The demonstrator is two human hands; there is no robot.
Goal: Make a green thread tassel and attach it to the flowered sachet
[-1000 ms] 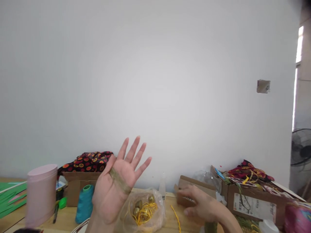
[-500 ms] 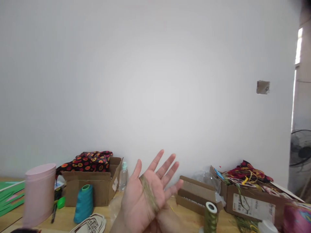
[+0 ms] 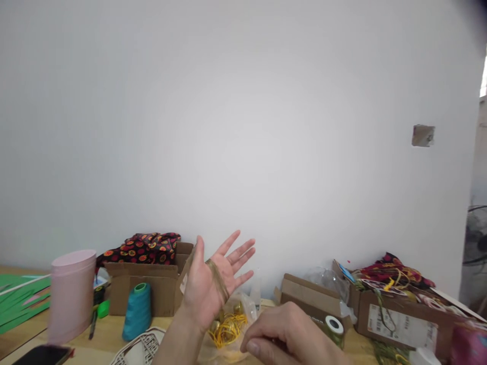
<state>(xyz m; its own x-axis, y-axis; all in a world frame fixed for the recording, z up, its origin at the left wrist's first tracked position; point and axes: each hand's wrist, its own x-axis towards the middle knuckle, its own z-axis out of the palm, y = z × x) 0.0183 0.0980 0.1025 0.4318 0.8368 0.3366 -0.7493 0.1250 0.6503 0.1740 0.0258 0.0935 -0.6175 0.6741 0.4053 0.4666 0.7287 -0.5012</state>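
Note:
My left hand (image 3: 213, 281) is raised palm up with its fingers spread, and a band of olive-brown thread (image 3: 217, 281) is wound across the palm. My right hand (image 3: 289, 337) sits low at the bottom, fingers curled in a pinch; what it holds is too fine to make out. An olive thread spool (image 3: 335, 329) stands just right of it. Behind the left hand lies a clear plastic bag (image 3: 228, 329) with gold bells and yellow cord.
A teal thread cone (image 3: 137, 312), a pink cylinder (image 3: 71, 294) and green paper strips (image 3: 21, 301) stand at the left. Cardboard boxes (image 3: 152, 289) (image 3: 395, 317) hold patterned fabric. A small open box (image 3: 304, 299) sits mid-right. A phone (image 3: 41, 355) lies at bottom left.
My left hand has moved back left and tilted. My right hand has come out from under it and now curls in a pinch at the lower middle.

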